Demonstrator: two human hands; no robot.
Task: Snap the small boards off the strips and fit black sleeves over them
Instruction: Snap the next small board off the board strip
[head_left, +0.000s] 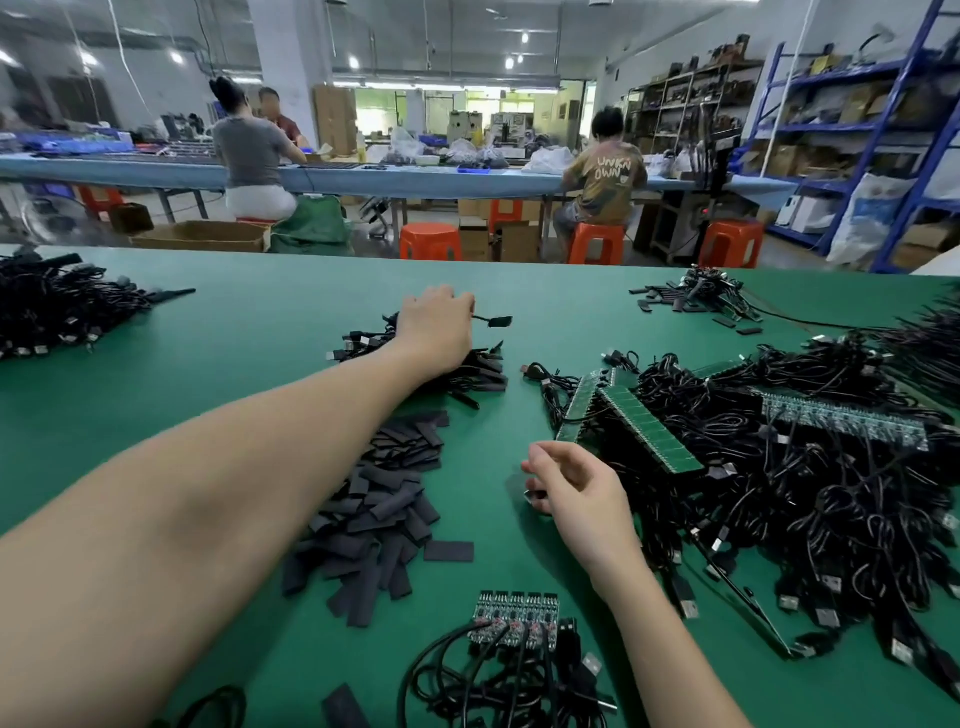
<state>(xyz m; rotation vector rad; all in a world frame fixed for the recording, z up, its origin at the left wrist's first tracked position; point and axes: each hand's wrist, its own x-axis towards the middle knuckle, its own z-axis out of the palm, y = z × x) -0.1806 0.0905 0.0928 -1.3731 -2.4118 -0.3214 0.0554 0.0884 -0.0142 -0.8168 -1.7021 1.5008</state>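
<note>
Your left hand (439, 325) reaches far out over the green table (234, 338), fingers curled down onto a small heap of finished black-sleeved cable ends (467, 371); one sleeved board on a thin black lead (498, 321) sticks out just beyond the fingertips, grip itself hidden. Your right hand (576, 486) hovers nearer, fingers loosely curled, pinching something small and dark; can't tell what. Between your arms lies a loose pile of flat black sleeves (379, 504). Just right of the right hand, green circuit-board strips (644, 421) lie tilted on a big tangle of black USB cables (810, 493). Near you, a short strip of five small boards with cables attached (514, 618). Another cable heap (57, 306) sits far left.
</note>
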